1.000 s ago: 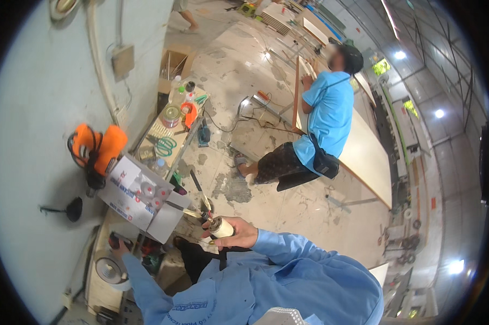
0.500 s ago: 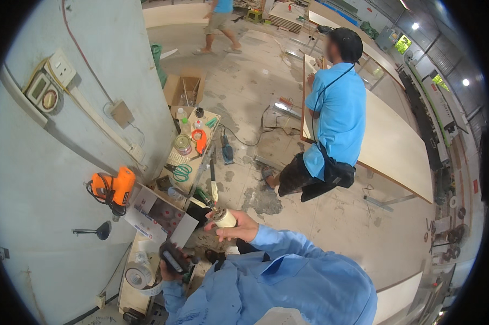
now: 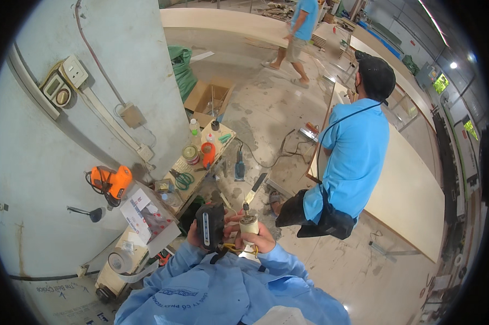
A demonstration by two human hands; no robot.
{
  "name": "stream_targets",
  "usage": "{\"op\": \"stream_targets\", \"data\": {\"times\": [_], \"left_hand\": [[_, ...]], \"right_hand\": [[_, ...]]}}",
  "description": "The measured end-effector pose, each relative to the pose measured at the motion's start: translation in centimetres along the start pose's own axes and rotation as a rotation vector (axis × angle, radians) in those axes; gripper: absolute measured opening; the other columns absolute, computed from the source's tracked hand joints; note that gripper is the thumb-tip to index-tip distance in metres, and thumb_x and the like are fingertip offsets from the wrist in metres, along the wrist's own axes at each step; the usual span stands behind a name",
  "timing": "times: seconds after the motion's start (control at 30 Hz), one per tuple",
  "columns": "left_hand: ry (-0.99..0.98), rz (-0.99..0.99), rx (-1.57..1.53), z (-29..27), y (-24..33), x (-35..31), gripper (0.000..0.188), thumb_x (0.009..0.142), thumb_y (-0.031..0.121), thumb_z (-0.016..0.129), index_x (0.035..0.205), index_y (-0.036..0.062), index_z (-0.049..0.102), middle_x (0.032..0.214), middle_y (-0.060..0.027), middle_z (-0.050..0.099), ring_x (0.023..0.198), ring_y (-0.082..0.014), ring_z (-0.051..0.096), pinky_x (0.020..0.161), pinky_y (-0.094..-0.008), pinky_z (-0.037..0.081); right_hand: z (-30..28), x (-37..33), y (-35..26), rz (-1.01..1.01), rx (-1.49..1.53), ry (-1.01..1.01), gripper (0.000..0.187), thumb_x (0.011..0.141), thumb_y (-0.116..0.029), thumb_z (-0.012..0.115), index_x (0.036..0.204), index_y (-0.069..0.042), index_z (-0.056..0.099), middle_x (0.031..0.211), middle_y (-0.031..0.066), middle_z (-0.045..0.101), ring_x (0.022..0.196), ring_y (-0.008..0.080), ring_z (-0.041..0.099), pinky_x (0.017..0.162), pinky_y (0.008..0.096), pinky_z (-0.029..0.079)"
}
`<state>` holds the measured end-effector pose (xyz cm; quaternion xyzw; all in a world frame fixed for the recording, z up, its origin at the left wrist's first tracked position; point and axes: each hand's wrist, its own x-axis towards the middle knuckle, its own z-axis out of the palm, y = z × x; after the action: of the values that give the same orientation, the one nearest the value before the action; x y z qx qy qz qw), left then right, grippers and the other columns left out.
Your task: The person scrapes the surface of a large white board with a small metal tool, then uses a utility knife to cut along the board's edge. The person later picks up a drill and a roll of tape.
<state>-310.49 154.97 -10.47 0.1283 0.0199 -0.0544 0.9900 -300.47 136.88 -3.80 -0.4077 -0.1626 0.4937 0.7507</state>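
Observation:
My left hand [image 3: 194, 236] is closed around a black block like a power-tool battery pack [image 3: 211, 226], with a pale strip along its side. In my right hand [image 3: 264, 239] is a cream cylinder with a metal top [image 3: 249, 223]; the fingers wrap round it. The two objects are close together, side by side in front of my chest. Below them hangs a yellow cord [image 3: 237, 248], whose ends I cannot trace. Just beyond the cylinder, a long tool with a pale middle and dark end [image 3: 253, 190] points away; whether it touches the cylinder I cannot tell.
On the left bench [image 3: 200, 162] are green-handled scissors [image 3: 183, 179], a tin [image 3: 190, 154] and an orange tape dispenser [image 3: 207, 154]. Nearer are an open carton [image 3: 156, 219] and tape roll [image 3: 120, 260]. A co-worker [image 3: 353, 157] stands by a long panel [image 3: 401, 184]; another person [image 3: 298, 38] walks behind.
Both hands have come together: the left has risen with the black pack beside the cream cylinder. My view has shifted. The person at the back has walked right.

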Motion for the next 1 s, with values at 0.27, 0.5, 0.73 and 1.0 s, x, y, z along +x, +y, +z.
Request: {"op": "stream_targets", "data": {"times": [0.27, 0.5, 0.73, 1.0], "left_hand": [[-0.147, -0.070, 0.234, -1.0, 2.7, 5.9, 0.109, 0.066, 0.071, 0.070, 0.145, 0.0057, 0.032, 0.142, -0.0202, 0.039, 0.100, -0.0208, 0.055, 0.082, -0.0327, 0.045], [-0.050, 0.088, 0.160, -2.8, 6.7, 14.8, 0.100, 0.078, 0.061, 0.068, 0.146, 0.0004, 0.027, 0.119, -0.0144, 0.058, 0.103, -0.0210, 0.059, 0.090, -0.0347, 0.048], [0.006, 0.032, 0.325, -3.8, 13.8, 22.2, 0.099, 0.073, 0.054, 0.077, 0.142, -0.0033, 0.035, 0.128, -0.0123, 0.053, 0.099, -0.0205, 0.062, 0.087, -0.0321, 0.052], [-0.026, -0.079, 0.286, -3.5, 16.5, 29.1, 0.103, 0.072, 0.057, 0.076, 0.146, 0.0011, 0.031, 0.142, -0.0118, 0.044, 0.102, -0.0194, 0.058, 0.088, -0.0348, 0.050]], "right_hand": [[-5.0, 3.9, -2.2, 0.009, -0.006, -0.042, 0.044, 0.084, -0.011, 0.055, 0.125, 0.000, 0.048, 0.107, 0.0176, 0.061, 0.066, 0.0162, 0.059, 0.059, 0.0259, 0.046], [-8.7, 11.2, -5.0, 0.002, -0.026, 0.087, 0.037, 0.089, -0.008, 0.060, 0.124, -0.001, 0.051, 0.120, 0.0132, 0.060, 0.102, 0.0188, 0.061, 0.076, 0.0290, 0.054], [-12.8, 21.5, -9.9, -0.072, -0.056, 0.493, 0.030, 0.084, -0.005, 0.070, 0.111, 0.001, 0.060, 0.111, 0.0116, 0.066, 0.098, 0.0195, 0.064, 0.080, 0.0314, 0.053], [-16.7, 29.1, -15.1, -0.294, 0.109, 0.310, 0.033, 0.085, -0.006, 0.063, 0.116, 0.002, 0.052, 0.122, 0.0222, 0.059, 0.105, 0.0288, 0.063, 0.088, 0.0375, 0.053]]}}
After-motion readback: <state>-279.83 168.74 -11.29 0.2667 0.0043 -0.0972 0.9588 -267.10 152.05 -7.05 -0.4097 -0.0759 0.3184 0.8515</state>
